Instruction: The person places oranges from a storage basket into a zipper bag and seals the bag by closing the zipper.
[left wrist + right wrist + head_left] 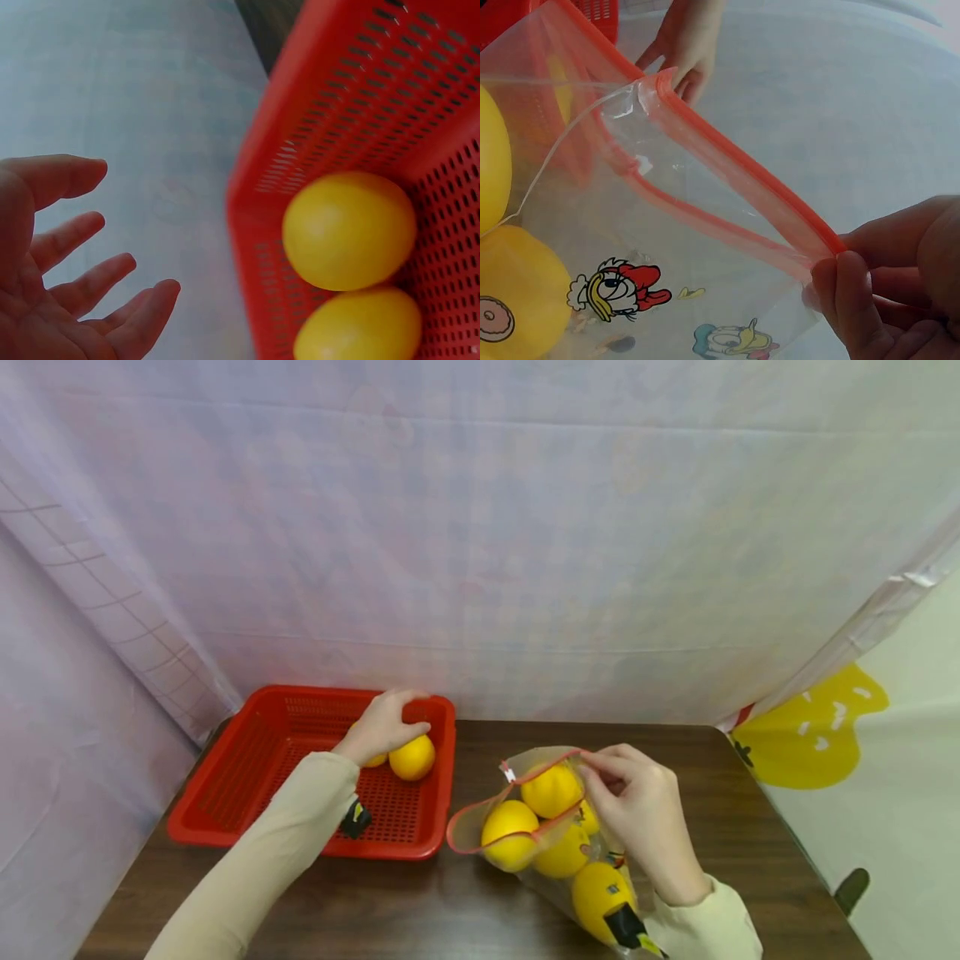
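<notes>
My left hand (382, 727) is over the right end of a red plastic basket (448, 785), fingers spread and holding nothing. Below it lie two round yellow-orange fruits, a nearer one (412, 760) and another (374, 762) partly hidden by the hand. In the left wrist view both fruits (349, 231) sit side by side against the basket wall. My right hand (637, 802) pinches the red zip edge (742, 176) of a clear plastic bag (694, 311) between thumb and fingers. The bag's mouth gapes, and several of the same fruits (510, 835) are inside. Cartoon ducks are printed on the film.
Basket and bag share a dark wood table (720, 827), with the bag to the right of the basket. A pale curtain (480, 568) hangs behind the table's far edge. Small black tags lie by the basket (356, 819) and over the bag's lower end.
</notes>
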Motion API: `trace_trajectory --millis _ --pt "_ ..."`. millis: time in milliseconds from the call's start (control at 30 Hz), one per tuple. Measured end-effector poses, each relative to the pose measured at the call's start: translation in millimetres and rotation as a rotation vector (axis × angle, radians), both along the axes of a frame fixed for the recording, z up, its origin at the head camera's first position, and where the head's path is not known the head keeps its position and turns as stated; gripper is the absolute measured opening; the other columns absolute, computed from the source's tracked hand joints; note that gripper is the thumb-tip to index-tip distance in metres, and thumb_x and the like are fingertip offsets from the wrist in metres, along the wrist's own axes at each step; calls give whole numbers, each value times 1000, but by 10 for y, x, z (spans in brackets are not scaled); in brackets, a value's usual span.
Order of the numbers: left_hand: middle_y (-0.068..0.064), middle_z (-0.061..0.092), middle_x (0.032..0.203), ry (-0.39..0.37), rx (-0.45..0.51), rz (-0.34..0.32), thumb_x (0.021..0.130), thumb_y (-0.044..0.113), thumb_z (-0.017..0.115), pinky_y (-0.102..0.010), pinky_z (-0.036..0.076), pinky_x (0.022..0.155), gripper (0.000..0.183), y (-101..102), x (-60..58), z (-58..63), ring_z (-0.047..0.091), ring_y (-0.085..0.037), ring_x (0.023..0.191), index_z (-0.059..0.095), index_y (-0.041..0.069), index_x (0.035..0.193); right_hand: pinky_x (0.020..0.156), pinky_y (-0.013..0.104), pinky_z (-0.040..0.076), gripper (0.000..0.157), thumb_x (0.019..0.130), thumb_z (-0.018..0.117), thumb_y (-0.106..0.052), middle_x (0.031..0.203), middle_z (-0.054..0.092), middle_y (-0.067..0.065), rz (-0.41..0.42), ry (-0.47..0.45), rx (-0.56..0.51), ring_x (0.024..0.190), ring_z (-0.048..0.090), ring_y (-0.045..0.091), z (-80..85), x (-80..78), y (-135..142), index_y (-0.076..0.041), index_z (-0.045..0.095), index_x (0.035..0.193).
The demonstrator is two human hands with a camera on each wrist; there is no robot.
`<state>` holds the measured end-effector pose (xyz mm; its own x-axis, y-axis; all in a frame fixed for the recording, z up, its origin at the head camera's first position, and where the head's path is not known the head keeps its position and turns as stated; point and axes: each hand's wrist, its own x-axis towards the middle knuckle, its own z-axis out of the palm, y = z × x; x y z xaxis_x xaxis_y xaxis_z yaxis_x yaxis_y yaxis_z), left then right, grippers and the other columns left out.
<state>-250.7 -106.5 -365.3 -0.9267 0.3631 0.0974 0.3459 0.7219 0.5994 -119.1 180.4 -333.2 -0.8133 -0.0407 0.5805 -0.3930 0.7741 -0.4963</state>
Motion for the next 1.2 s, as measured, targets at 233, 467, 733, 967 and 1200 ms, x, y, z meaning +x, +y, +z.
trace_trajectory --millis 233,467,733,967,1200 --pt "-18 47 130 -64 -46 24 82 18 64 -46 36 97 51 -19 -159 -222 41 -34 121 49 2 128 50 18 47 16 70 70 5 77 64 2 -8 0 6 55 51 5 -9 7 21 0 72 85" --pt "-20 48 127 -97 -102 12 78 14 68 -45 35 97 56 -6 -208 -390 41 -36 119 49 -1 127 51 17 47 16 71 69 5 78 64 1 -7 -7 -5 56 52 4 -6 22 33 -1 72 86" --pt "-21 51 125 -143 -100 37 73 15 73 -44 37 96 60 -20 -249 -503 44 -36 117 50 -3 126 51 16 46 19 70 68 9 79 64 1 9 -8 -30 56 52 4 2 46 16 0 72 86" --pt "-19 52 124 -138 -163 28 70 16 74 -42 37 97 60 -8 -290 -608 46 -33 114 52 -3 123 50 16 46 19 71 68 8 80 64 0 11 -12 -9 56 51 3 -2 58 26 -1 72 87" --pt "-17 51 127 -201 -193 23 70 15 73 -41 40 92 60 51 -293 -659 47 -30 112 53 0 124 50 17 46 18 71 69 6 80 64 0 6 -19 0 55 50 3 -12 70 37 -1 72 87"
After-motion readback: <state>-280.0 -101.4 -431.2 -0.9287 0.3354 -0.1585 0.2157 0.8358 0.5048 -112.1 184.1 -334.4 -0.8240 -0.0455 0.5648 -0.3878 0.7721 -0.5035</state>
